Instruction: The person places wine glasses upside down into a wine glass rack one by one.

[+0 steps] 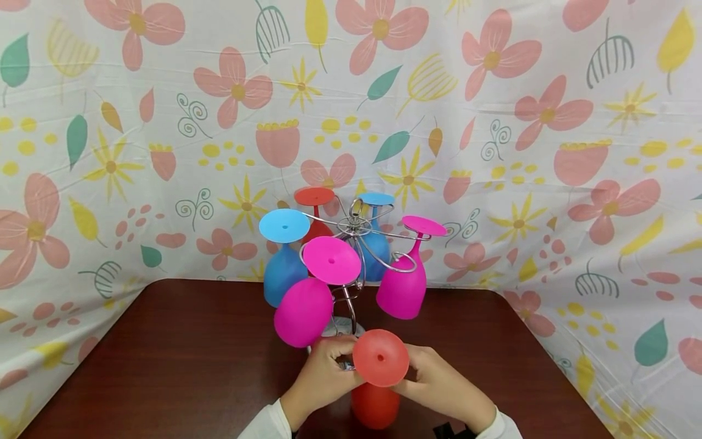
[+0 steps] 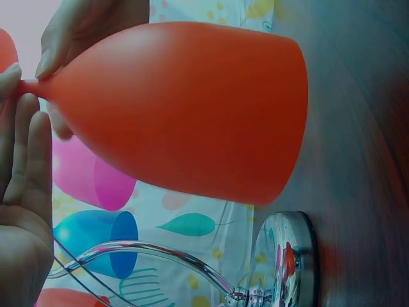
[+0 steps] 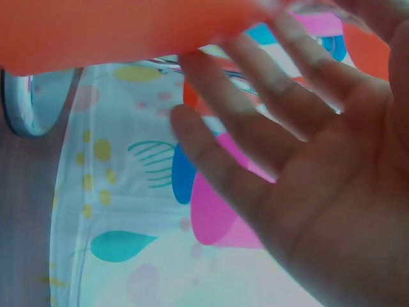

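Upside down between both hands is a red plastic wine glass (image 1: 380,356), its round foot up and its bowl (image 2: 192,115) pointing down. My left hand (image 1: 326,378) pinches the thin stem from the left. From the other side, my right hand (image 1: 444,384) grips it where the stem meets the bowl, thumb and fingers on opposite sides; its remaining fingers (image 3: 217,153) spread loosely along the glass. Just beyond the hands stands a chrome glass rack (image 1: 355,227) with looped wire arms. A pink glass (image 1: 331,260) hangs tilted on its near side.
Around the rack hang a blue glass (image 1: 285,225) at left, another blue glass (image 1: 376,244) and a red one (image 1: 314,196) behind, and a pink glass (image 1: 403,286) at right. The rack's round base (image 2: 297,262) rests on the dark wood table (image 1: 164,366). Behind hangs a flowered cloth (image 1: 340,91).
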The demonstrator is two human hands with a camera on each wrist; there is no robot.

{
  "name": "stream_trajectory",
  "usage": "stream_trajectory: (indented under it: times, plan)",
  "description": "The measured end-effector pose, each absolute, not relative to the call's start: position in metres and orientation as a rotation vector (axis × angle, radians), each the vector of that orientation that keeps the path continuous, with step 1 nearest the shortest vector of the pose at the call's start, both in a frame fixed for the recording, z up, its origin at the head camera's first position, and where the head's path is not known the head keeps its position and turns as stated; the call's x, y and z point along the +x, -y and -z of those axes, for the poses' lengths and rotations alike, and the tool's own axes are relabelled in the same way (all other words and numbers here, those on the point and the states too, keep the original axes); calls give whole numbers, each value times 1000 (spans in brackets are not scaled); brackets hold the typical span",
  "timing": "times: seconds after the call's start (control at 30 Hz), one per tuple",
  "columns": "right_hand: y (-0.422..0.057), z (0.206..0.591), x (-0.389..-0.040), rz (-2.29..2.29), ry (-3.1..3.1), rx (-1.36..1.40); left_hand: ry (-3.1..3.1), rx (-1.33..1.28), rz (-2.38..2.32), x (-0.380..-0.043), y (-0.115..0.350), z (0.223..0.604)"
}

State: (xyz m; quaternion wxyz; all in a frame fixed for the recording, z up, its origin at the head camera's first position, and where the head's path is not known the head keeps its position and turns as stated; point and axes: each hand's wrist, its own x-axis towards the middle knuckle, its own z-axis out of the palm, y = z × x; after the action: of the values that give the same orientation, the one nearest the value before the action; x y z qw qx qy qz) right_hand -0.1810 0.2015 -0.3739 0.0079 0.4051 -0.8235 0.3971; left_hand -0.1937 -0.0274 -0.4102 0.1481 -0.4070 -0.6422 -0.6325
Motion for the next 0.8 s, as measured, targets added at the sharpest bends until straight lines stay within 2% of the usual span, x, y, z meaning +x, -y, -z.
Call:
stream_trajectory:
  times: [0.27, 0.6, 0.8]
  plan:
    - [-196, 380, -185, -1175, 2338, 1322, 1887, -1097, 1890, -193, 28, 409]
    - [-201, 377, -187, -1137, 2286, 1383, 1932, -1127, 1898, -193, 29, 408]
    - [-211, 368, -184, -1105, 2283, 1289, 1992, -1163, 1865, -195, 31, 408]
